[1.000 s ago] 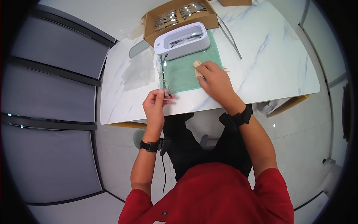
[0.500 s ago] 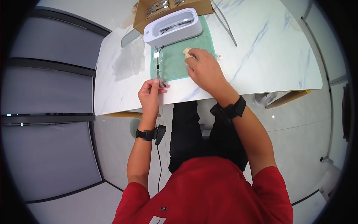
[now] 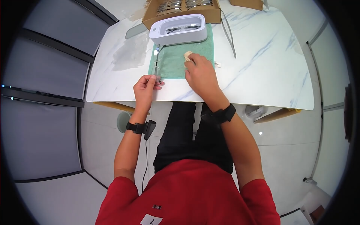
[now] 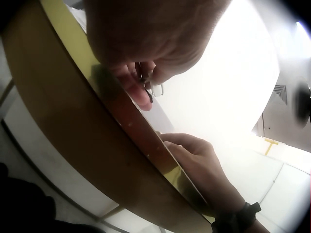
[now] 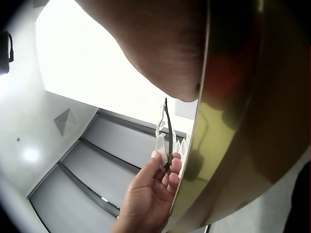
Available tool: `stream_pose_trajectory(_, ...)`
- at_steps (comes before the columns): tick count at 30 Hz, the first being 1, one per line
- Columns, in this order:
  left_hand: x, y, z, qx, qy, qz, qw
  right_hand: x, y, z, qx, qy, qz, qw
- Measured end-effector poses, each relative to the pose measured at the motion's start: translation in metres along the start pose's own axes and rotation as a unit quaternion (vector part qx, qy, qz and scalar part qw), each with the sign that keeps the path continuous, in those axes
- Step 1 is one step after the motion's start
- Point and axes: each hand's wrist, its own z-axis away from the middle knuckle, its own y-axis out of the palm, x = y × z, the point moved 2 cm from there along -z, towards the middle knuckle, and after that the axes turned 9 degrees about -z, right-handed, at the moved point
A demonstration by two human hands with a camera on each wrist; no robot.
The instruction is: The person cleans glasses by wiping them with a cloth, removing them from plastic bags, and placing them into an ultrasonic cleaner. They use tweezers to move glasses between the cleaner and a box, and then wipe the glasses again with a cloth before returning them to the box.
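The left hand pinches one end of a pair of clear glasses between thumb and fingers, over the left edge of a green cloth. In the right wrist view the left hand grips the glasses, dark temple upright. The right hand holds a small crumpled beige cloth above the green one, its fingers curled round it. In the left wrist view the right hand shows beside the table edge; what it holds is hidden there.
A white oval basin with glasses inside stands at the green cloth's back edge. Behind it is a cardboard box holding several glasses. Clear plastic bags and a grey-green flat piece lie left; a grey strip lies right.
The head view has shifted, so table and arms appear moved in the picture. Both hands keep their holds, with the glasses and beige cloth still apart.
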Motion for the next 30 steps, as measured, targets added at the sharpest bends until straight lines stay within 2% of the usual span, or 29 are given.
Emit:
stream_pose_trajectory(8, -0.001, 0.002, 0.001, -0.017, 0.006, 0.031, 0.999, 0.006, -0.004, -0.004, -0.008, 0.000, 0.000, 1.000)
stream_pose_trajectory(15, 0.008, 0.001, 0.000, 0.010, 0.021, 0.049, 0.999, 0.013, -0.011, -0.008, -0.035, -0.007, 0.048, 0.998)
stream_pose_trajectory(22, 0.007, 0.003, 0.002, 0.014, 0.041, 0.095, 0.994, 0.042, -0.008, -0.010, -0.026, -0.038, -0.025, 0.999)
stream_pose_trajectory(24, 0.008, 0.003, 0.004, 0.021, 0.043, 0.104, 0.993, 0.054, 0.005, -0.007, -0.023, -0.022, -0.067, 0.997)
stream_pose_trajectory(30, 0.016, 0.003, 0.003, 0.021, 0.065, 0.144, 0.987, 0.072, 0.042, -0.006, 0.010, 0.167, -0.259, 0.951)
